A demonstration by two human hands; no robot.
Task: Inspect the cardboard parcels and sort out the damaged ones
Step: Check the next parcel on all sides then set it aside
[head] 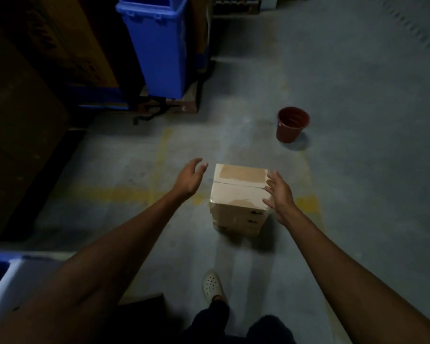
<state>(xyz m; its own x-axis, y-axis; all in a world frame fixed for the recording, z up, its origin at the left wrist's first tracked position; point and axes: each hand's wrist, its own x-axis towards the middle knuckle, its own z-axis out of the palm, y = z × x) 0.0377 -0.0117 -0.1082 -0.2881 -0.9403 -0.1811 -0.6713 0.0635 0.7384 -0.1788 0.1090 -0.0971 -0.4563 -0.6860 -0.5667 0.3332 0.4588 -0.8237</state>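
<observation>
A small taped cardboard parcel (238,197) stands on the grey concrete floor in the middle of the view, with black print on its near side. My left hand (190,178) hovers just left of the parcel, fingers relaxed and apart from it. On the other side, my right hand (279,192) is at the parcel's right top edge with fingers spread; whether it touches the box is not clear. Neither hand holds anything.
A tall blue bin (159,45) stands at the back left beside large dark cartons (23,120). A red-brown bucket (292,124) sits on the floor to the right. Another blue-and-white container (0,281) is at the lower left. My foot in a white shoe (212,285) is below the parcel.
</observation>
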